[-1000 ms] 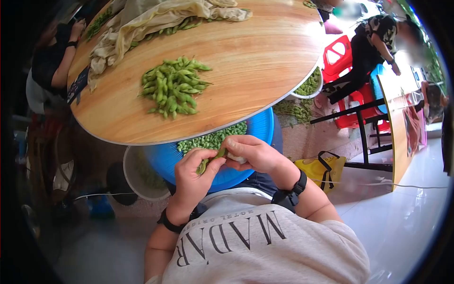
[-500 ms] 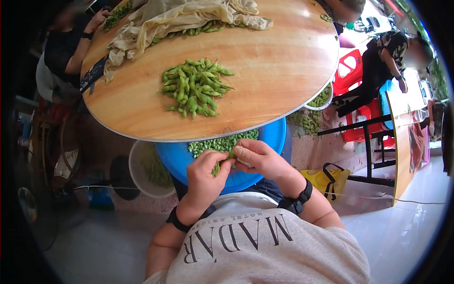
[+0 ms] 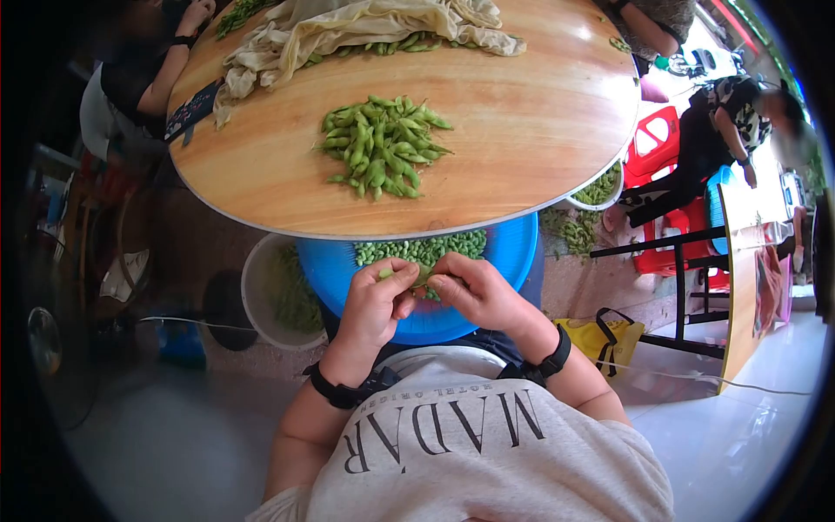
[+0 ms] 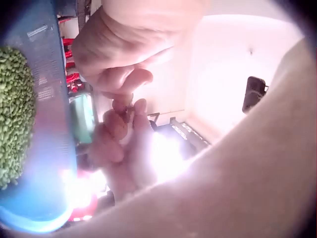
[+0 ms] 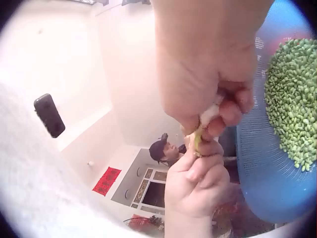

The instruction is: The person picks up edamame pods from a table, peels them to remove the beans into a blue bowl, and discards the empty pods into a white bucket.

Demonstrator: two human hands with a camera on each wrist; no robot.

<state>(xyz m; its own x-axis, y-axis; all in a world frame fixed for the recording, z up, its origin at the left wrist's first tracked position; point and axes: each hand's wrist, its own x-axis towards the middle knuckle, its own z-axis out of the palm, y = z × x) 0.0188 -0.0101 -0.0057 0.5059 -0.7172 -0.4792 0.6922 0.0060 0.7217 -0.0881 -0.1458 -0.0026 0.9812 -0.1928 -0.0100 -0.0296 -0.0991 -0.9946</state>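
Note:
Over a blue plastic basket (image 3: 524,265) of shelled green beans (image 3: 435,248), my two hands meet at the fingertips. A green soybean pod (image 5: 198,141) is pinched between them. My left hand (image 3: 370,304) grips it with thumb and curled fingers, and a bit of green shows above that thumb. Opposite, my right hand (image 3: 483,294) pinches the pod's other end. Something white (image 5: 210,114) covers part of a right finger in the right wrist view. Fingers hide most of the pod. Beyond the basket, a pile of unshelled pods (image 3: 383,143) lies on the round wooden table (image 3: 261,187).
A cream cloth (image 3: 304,39) covers more pods at the table's back. A pale bin (image 3: 252,291) stands left of the basket, and a white tub (image 3: 616,193) with green pods is at right. Other people sit or bend around the table. A yellow bag (image 3: 600,341) lies on the floor.
The head view has shifted, so table and basket sit further right and higher. My hands stay joined at the pod; the left fingers have changed their hold and a green bit now shows above its thumb.

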